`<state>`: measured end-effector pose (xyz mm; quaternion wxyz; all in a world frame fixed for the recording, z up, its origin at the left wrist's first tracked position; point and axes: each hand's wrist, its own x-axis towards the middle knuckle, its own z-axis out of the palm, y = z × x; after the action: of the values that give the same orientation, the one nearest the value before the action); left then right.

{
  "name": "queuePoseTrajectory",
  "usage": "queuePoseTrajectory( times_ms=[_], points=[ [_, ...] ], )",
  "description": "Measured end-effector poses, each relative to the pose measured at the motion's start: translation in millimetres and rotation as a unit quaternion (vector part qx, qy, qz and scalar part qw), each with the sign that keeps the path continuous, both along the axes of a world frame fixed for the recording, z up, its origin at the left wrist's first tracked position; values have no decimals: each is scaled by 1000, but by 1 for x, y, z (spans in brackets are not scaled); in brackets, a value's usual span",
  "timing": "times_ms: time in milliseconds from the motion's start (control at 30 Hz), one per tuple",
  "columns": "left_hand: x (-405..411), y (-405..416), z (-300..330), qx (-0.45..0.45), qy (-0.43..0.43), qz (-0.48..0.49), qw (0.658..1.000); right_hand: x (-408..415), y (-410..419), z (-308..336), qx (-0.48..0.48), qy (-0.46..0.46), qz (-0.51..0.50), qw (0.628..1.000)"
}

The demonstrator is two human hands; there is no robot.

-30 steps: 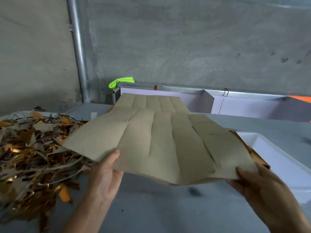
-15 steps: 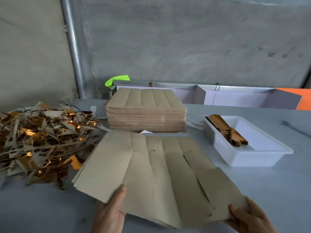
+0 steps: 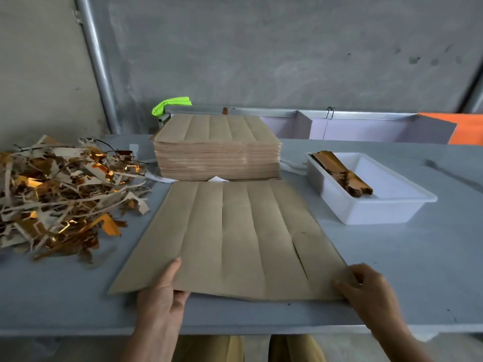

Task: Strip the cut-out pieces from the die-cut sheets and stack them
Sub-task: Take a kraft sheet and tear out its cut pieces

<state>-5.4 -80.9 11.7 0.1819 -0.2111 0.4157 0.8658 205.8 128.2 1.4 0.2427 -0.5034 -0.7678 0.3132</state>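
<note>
On table, hands gripping sheets

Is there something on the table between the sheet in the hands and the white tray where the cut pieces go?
Nothing visible. The sheet, held at its near edge by the left hand and right hand, lies flat, and only bare table separates its right edge from the white tray, which already holds some pieces.
</note>
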Motion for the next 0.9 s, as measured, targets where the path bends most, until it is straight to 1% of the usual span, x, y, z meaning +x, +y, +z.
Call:
queuePoseTrajectory(
  times_ms=[33,67,100,133,167,200,233,267,300,367,400,433,467,500,533,567,600,700,767,833,900],
  points=[
    [-3,-4,-1,-3,1,25,1000,1,-1,2,13,-6,5,1000],
    [-9,-8,-5,-33,10,47,998,2,-1,2,28,-14,9,999],
    [-14,-13,-9,-99,31,67,992,2,0,1,41,-27,12,999],
    [-20,-19,-13,-195,64,86,975,2,1,0,50,-42,13,998],
    [-25,-23,-15,-301,112,94,942,2,1,0,53,-55,11,997],
    [-27,-26,-15,-407,160,81,896,0,2,-1,55,-64,9,996],
    [-28,-26,-15,-511,205,47,834,-2,2,-2,56,-73,5,996],
    [-25,-23,-14,-603,248,13,758,-4,2,-2,60,-84,0,995],
    [-19,-17,-12,-667,294,-6,684,-7,1,-3,67,-96,-4,993],
    [-3,2,-3,-726,388,-26,567,-13,-1,-4,87,-111,-12,990],
    [3,14,3,-754,422,-45,501,-14,-2,-4,96,-120,-13,988],
    [9,26,9,-784,442,-69,430,-16,-3,-4,100,-127,-15,987],
    [9,36,15,-804,455,-94,370,-17,-4,-5,102,-132,-19,986],
    [7,44,21,-817,459,-117,328,-18,-4,-5,104,-138,-23,985],
    [4,50,25,-826,458,-135,299,-18,-5,-5,109,-145,-24,983],
    [-1,54,28,-830,457,-146,285,-18,-6,-5,114,-150,-24,982],
    [-5,55,28,-832,453,-153,280,-19,-6,-6,119,-153,-24,981],
    [-16,45,25,-842,414,-195,286,-19,-6,-10,144,-173,-18,974],
    [-25,32,21,-856,370,-220,285,-20,-4,-16,144,-165,-20,975],
    [-33,22,19,-864,336,-247,281,-23,-5,-20,116,-125,-37,985],
    [-38,16,14,-860,325,-288,267,-25,-3,-22,85,-59,-64,993]
  ],
)
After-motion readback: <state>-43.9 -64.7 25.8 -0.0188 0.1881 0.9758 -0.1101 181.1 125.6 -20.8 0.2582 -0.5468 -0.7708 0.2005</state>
